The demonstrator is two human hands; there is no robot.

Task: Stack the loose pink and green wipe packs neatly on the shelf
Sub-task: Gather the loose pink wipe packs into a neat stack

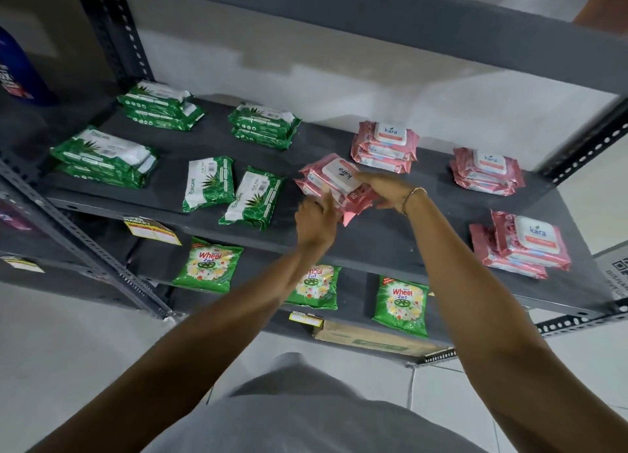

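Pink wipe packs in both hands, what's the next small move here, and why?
Probably square the pink packs held between the left hand and right hand and set them flat on the shelf. They sit skewed, unlike the other pink stacks, while two green packs lie loose for later.

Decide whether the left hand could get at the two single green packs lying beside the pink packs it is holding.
Probably yes. The left hand is just right of the nearer green pack, nothing lies between, but it must first let go of the pink packs.
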